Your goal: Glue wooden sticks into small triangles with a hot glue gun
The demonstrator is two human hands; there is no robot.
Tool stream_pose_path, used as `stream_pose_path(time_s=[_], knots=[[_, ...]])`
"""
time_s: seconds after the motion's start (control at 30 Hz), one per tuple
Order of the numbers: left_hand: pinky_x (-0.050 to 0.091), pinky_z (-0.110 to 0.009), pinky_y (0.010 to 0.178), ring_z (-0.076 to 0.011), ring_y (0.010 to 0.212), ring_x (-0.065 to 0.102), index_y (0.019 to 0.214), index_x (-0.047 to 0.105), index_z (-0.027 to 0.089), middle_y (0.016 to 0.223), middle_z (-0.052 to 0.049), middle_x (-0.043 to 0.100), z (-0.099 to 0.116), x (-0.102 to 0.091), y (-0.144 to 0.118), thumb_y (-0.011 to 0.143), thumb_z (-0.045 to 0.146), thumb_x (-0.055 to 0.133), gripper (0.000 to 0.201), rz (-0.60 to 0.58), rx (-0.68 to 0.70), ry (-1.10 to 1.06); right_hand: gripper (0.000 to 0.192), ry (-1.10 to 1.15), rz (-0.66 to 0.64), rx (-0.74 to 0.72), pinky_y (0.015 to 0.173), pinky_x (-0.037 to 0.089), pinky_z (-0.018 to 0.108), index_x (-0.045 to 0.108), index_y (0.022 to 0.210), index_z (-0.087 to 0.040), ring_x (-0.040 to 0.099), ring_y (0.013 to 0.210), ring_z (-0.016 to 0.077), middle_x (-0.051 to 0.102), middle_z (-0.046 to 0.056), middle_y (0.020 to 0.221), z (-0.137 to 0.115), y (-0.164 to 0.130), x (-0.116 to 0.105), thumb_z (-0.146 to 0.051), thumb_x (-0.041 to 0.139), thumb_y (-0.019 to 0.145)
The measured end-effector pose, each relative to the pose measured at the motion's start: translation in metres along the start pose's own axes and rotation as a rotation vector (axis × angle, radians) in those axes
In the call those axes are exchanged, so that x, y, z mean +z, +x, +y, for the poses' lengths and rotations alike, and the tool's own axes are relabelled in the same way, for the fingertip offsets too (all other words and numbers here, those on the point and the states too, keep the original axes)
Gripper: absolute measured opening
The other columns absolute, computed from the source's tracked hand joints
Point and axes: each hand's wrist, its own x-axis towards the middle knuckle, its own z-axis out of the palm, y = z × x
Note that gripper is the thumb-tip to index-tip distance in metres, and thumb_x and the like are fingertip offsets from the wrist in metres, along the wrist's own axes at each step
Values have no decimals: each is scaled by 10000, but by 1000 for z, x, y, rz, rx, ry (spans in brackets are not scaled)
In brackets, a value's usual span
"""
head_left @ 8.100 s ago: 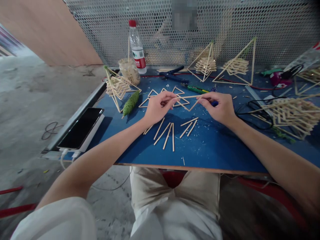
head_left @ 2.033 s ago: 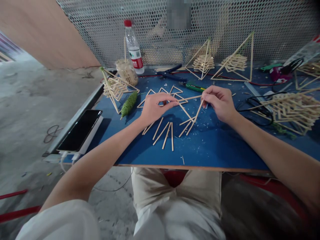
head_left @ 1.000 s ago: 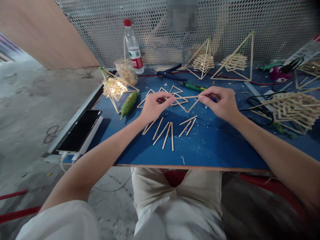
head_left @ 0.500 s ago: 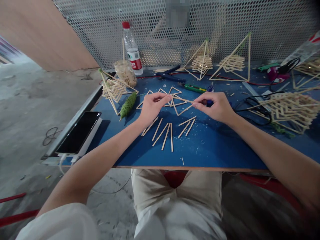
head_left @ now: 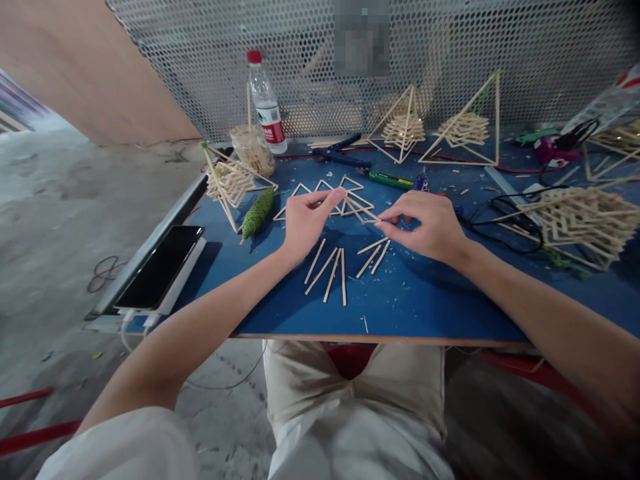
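Note:
Thin wooden sticks joined end to end stretch between my two hands above the blue table. My left hand pinches their left end between thumb and forefinger. My right hand is closed on the right end, where two sticks come together at a narrow angle. Just behind lie flat stick triangles, partly covered by my left hand. Several loose sticks lie fanned out in front of my hands, and a smaller group lies below my right fingers.
Left of my hands are a spool of green thread, a phone, a stick-filled jar and a bottle. Pliers, a green-handled tool and stick pyramids stand behind; black cables lie right.
My right hand has moved slightly left and toward me with its end of the sticks. The opened triangle between my hands has narrowed. My left hand stays nearly in place.

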Motion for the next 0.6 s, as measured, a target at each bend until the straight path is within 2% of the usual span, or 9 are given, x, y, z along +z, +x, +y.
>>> stream_pose_path(time_s=[0.13, 0.23, 0.3, 0.47, 0.6], knots=[[528, -276, 638, -154, 729, 648, 950, 928, 244, 895, -52, 846, 1, 4, 0, 856, 593, 909, 362, -19, -33, -102, 282, 3, -75, -33, 693, 498, 365, 768, 831, -267, 655, 698, 196, 750, 22, 750, -13, 1, 3, -447, 738, 1047], [567, -278, 664, -157, 758, 683, 885, 909, 230, 960, -65, 868, 0, 5, 3, 877, 488, 888, 260, -45, -63, -144, 306, 57, -146, -19, 699, 491, 375, 766, 834, -276, 645, 698, 200, 740, 22, 756, -16, 0, 5, -510, 761, 1031], [580, -283, 671, -151, 746, 687, 873, 894, 224, 981, -67, 869, 0, 4, 5, 910, 487, 852, 269, -54, -65, -150, 317, 124, -171, 2, 692, 495, 374, 766, 854, -277, 642, 697, 199, 738, 24, 774, -14, -1, 4, -547, 760, 1020], [559, -284, 661, -148, 709, 691, 918, 886, 230, 889, -41, 845, 5, -2, 4, 905, 509, 884, 280, -70, 67, -46, 319, 148, -162, 89, 703, 497, 383, 755, 853, -282, 640, 707, 202, 733, 34, 788, -7, -2, -3, -501, 652, 1061], [597, -302, 760, -173, 784, 742, 913, 896, 237, 916, -48, 864, 14, -6, 1, 925, 508, 880, 272, -78, 177, 39, 297, 139, -131, 150, 708, 501, 401, 766, 863, -282, 619, 689, 214, 726, 43, 782, -1, -1, -4, -470, 639, 1054]])
